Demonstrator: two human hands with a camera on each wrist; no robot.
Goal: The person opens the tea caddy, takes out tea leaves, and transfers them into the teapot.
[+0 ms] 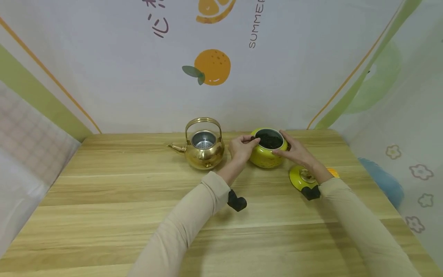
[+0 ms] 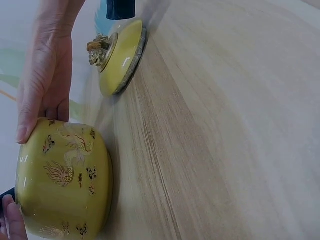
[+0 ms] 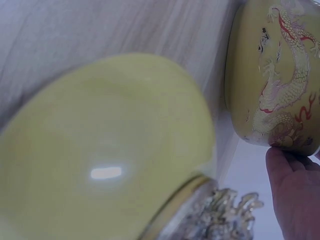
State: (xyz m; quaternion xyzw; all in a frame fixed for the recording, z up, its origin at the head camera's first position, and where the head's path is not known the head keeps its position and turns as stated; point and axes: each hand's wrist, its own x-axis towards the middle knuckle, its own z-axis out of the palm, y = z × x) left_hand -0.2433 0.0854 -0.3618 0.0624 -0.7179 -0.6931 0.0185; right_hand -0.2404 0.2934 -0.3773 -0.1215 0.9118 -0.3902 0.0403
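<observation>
Beige sleeves (image 1: 183, 227), yellow pot (image 1: 265, 159) between hands (image 1: 241, 148) (image 1: 298, 152)

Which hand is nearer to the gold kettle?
Left. The left hand is at the yellow jar's left rim, on the side facing the gold kettle; the right hand holds the jar's right side, farther away.

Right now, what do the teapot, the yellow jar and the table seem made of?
Teapot: polished gold-toned metal, perhaps brass, from its mirror-like reflections.
Yellow jar: glossy, probably glazed ceramic, judging by its smooth shine, though enamelled metal is possible.
Table: satin light wood, or wood-look laminate, given the streaked grain.
</observation>
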